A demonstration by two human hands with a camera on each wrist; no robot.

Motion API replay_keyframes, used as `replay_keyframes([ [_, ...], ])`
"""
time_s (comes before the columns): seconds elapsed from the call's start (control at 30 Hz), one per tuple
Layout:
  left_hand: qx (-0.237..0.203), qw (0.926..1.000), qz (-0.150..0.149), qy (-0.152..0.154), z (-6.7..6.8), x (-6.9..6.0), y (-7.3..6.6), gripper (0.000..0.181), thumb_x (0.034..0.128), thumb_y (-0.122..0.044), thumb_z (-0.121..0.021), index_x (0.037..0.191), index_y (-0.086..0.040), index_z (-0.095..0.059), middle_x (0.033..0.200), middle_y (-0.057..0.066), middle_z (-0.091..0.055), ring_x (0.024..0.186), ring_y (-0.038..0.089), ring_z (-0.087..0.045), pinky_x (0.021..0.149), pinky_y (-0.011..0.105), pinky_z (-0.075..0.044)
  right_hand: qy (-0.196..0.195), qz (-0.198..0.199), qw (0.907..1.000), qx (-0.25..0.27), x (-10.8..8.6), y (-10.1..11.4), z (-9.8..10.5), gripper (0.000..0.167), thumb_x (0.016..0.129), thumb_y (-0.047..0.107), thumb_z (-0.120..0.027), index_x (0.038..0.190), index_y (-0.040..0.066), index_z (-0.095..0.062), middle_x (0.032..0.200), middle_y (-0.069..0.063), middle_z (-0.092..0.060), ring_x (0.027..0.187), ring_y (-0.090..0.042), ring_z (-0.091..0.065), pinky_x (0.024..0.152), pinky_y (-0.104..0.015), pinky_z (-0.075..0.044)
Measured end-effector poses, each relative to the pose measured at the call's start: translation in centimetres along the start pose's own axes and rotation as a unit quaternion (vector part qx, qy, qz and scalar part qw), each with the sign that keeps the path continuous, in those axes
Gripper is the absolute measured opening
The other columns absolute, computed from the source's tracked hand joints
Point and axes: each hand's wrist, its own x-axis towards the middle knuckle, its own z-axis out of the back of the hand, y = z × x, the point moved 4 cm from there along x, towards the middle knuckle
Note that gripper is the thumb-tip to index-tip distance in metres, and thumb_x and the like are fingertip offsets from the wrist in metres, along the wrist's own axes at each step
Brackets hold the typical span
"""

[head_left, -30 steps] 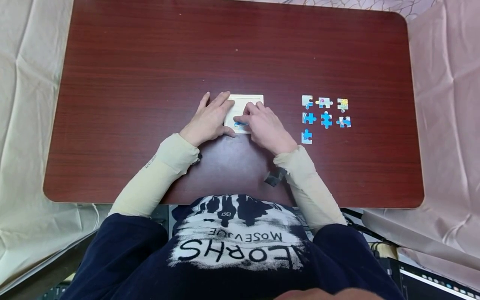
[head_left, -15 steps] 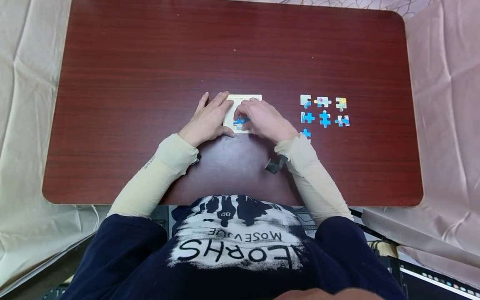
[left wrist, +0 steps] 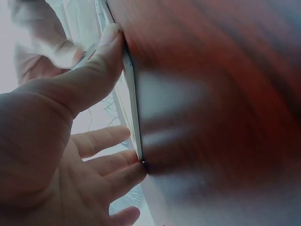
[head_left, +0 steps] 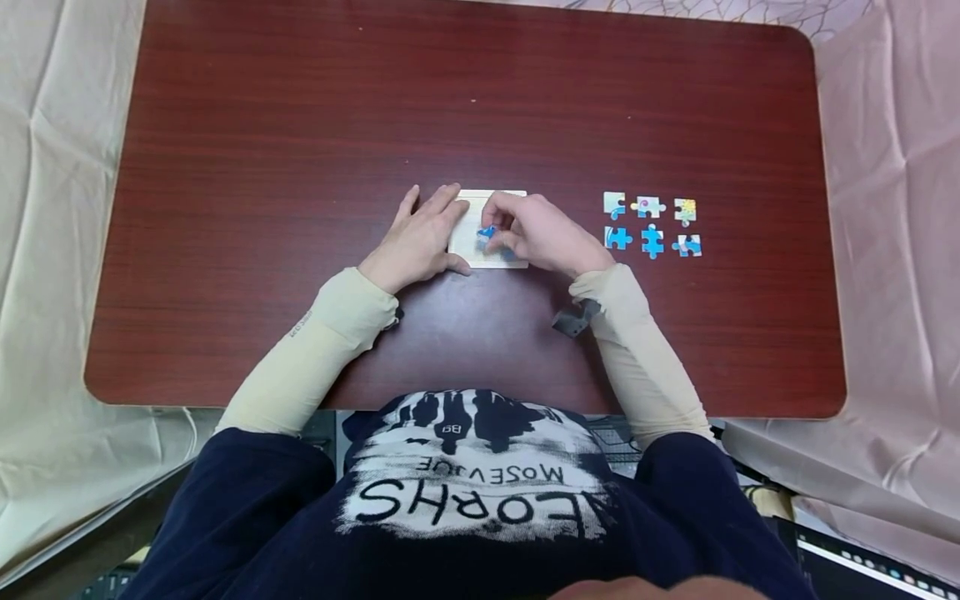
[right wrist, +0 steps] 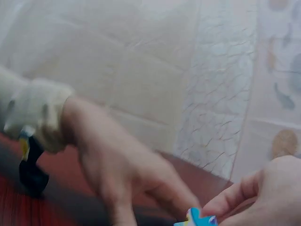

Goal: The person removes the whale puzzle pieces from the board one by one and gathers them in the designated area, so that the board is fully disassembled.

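Note:
A thin pale puzzle board (head_left: 467,237) with a low rim lies flat on the table. My left hand (head_left: 414,242) rests against the board's left side, fingers spread and fairly straight, thumb along the near edge; the left wrist view shows the thumb (left wrist: 101,52) on that edge. Above the board, my right hand (head_left: 543,233) pinches a blue-and-white puzzle piece (head_left: 487,232) between thumb and fingertips. The same piece (right wrist: 197,219) shows at the bottom of the right wrist view. My right hand covers part of the board, so what lies beneath is hidden.
Several loose puzzle pieces (head_left: 652,241) lie in two rows to the right of the board. The dark red table (head_left: 300,108) has rounded corners, with pale curtains (head_left: 892,208) hanging at its sides. A dark screen (head_left: 870,567) stands at the lower right.
My right hand has lifted slightly and drawn right, with the blue piece now showing in its fingertips. The single loose piece below the two rows is gone. My left hand has stayed put.

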Motion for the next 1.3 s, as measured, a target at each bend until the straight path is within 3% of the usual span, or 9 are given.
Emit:
replay_keyframes([
  [0.13, 0.004, 0.9999, -0.009, 0.004, -0.1, 0.1, -0.3, 0.096, 0.0734, -0.05, -0.08, 0.146, -0.003, -0.038, 0.158, 0.015, -0.022, 0.146, 0.028, -0.019, 0.116, 0.052, 0.001, -0.059, -0.047, 0.9971, -0.001, -1.6, 0.0, 1.4, 0.027, 0.089, 0.012, -0.07, 0.114, 0.013, -0.059, 0.095, -0.001, -0.062, 0.082, -0.015, -0.056, 0.074, -0.029, -0.047],
  [0.3, 0.007, 0.9998, -0.014, 0.008, -0.1, 0.2, -0.6, 0.095, 0.0746, -0.048, -0.08, 0.147, -0.004, -0.037, 0.159, 0.015, -0.02, 0.147, 0.028, -0.018, 0.116, 0.05, 0.003, -0.066, -0.126, 0.989, -0.039, -3.9, -0.4, 2.4, 0.036, 0.091, 0.015, -0.069, 0.125, 0.012, -0.06, 0.101, -0.002, -0.061, 0.081, -0.02, -0.056, 0.069, -0.033, -0.049],
  [0.4, 0.006, 0.9998, -0.016, 0.012, -0.1, 0.3, -0.8, 0.094, 0.0748, -0.048, -0.08, 0.147, -0.004, -0.037, 0.159, 0.014, -0.019, 0.147, 0.028, -0.017, 0.116, 0.05, 0.004, -0.083, -0.156, 0.9838, -0.027, -5.4, -0.8, 2.7, 0.037, 0.089, 0.018, -0.071, 0.124, 0.012, -0.061, 0.097, -0.003, -0.063, 0.079, -0.02, -0.056, 0.069, -0.032, -0.047],
  [0.57, 0.008, 0.9996, -0.021, 0.02, -0.2, 0.4, -1.2, 0.095, 0.0754, -0.049, -0.079, 0.147, -0.004, -0.036, 0.16, 0.014, -0.017, 0.147, 0.027, -0.015, 0.116, 0.049, 0.005, -0.153, -0.214, 0.9644, -0.028, -9.3, -1.6, 4.1, 0.031, 0.088, 0.031, -0.072, 0.114, 0.014, -0.068, 0.092, -0.002, -0.068, 0.068, -0.02, -0.054, 0.062, -0.031, -0.043],
  [0.7, 0.019, 0.9994, -0.014, 0.025, -0.1, 0.0, -1.0, 0.097, 0.0762, -0.05, -0.078, 0.148, -0.002, -0.034, 0.16, 0.015, -0.016, 0.148, 0.028, -0.013, 0.116, 0.048, 0.006, -0.216, -0.212, 0.9513, -0.059, -12.5, -1.9, 5.6, 0.032, 0.086, 0.035, -0.073, 0.108, 0.012, -0.073, 0.091, -0.004, -0.071, 0.063, -0.02, -0.052, 0.058, -0.028, -0.04],
  [0.83, 0.021, 0.9995, -0.006, 0.024, 0.0, -0.5, -0.6, 0.097, 0.077, -0.049, -0.078, 0.148, -0.001, -0.033, 0.16, 0.016, -0.016, 0.148, 0.028, -0.013, 0.116, 0.049, 0.006, -0.267, -0.199, 0.9386, -0.089, -15.1, -2.5, 7.0, 0.031, 0.091, 0.028, -0.068, 0.116, 0.009, -0.072, 0.092, -0.008, -0.066, 0.069, -0.017, -0.05, 0.061, -0.023, -0.038],
  [0.93, 0.022, 0.9996, -0.001, 0.019, 0.2, -0.8, -0.2, 0.095, 0.0773, -0.048, -0.078, 0.148, -0.001, -0.034, 0.16, 0.015, -0.016, 0.148, 0.027, -0.012, 0.116, 0.05, 0.006, -0.269, -0.227, 0.9311, -0.093, -16.7, -3.3, 7.8, 0.037, 0.091, 0.027, -0.067, 0.124, 0.011, -0.068, 0.094, -0.01, -0.063, 0.074, -0.018, -0.05, 0.061, -0.02, -0.038],
  [1.1, 0.02, 0.9997, -0.002, 0.016, 0.1, -1.0, 0.0, 0.095, 0.0779, -0.048, -0.078, 0.148, -0.001, -0.034, 0.16, 0.016, -0.016, 0.148, 0.027, -0.012, 0.116, 0.05, 0.005, -0.234, -0.307, 0.9183, -0.086, -19.1, -5.2, 8.2, 0.038, 0.085, 0.036, -0.073, 0.112, 0.009, -0.073, 0.095, -0.013, -0.071, 0.074, -0.02, -0.054, 0.053, -0.021, -0.038],
  [1.3, 0.017, 0.9997, -0.001, 0.015, 0.1, -1.1, 0.0, 0.094, 0.0782, -0.047, -0.078, 0.148, -0.001, -0.034, 0.16, 0.015, -0.016, 0.148, 0.027, -0.012, 0.116, 0.05, 0.005, -0.198, -0.327, 0.921, -0.075, -19.8, -7.5, 7.4, 0.033, 0.087, 0.035, -0.071, 0.107, 0.009, -0.075, 0.097, -0.015, -0.071, 0.083, -0.021, -0.051, 0.054, -0.025, -0.037],
])
